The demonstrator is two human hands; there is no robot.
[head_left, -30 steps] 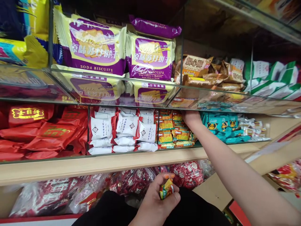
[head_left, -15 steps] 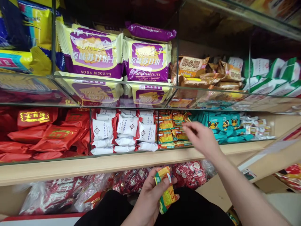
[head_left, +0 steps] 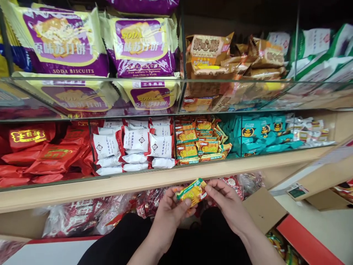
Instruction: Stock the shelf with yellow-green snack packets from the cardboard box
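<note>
My left hand (head_left: 176, 207) and right hand (head_left: 224, 197) are positioned side by side, just apart, at the lower centre of the head view. Both are bare. My left forearm (head_left: 147, 247) enters from the lower edge, angled up and rightward; my right forearm (head_left: 260, 244) enters further right, angled up and leftward. Left hand: fingers curled, thumb laid across in front, grip closed. Right hand: thumb and index finger closed in a pinch, directed toward the left hand.
</note>
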